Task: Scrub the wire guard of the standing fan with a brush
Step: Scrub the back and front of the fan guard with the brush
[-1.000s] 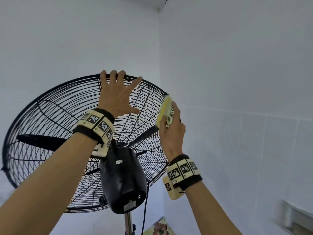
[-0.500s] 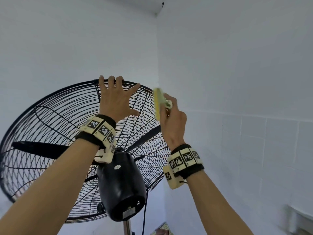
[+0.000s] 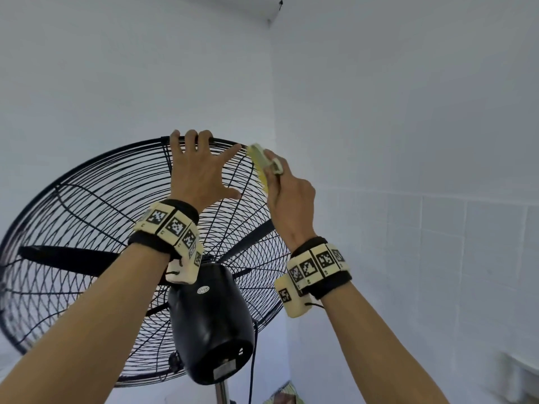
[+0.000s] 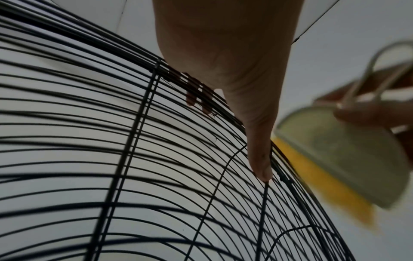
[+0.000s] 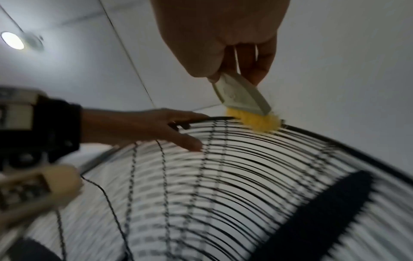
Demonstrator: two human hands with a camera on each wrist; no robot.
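The black wire guard (image 3: pixel 96 217), a round cage of thin concentric wires, has the left hand (image 3: pixel 201 173) hooked over its top rim while the right hand (image 3: pixel 291 196) grips a yellow-bristled scrub brush (image 3: pixel 261 161) against that rim.

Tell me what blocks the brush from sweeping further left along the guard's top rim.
The left hand: it grips the guard at the top rim, its little finger just left of the brush.
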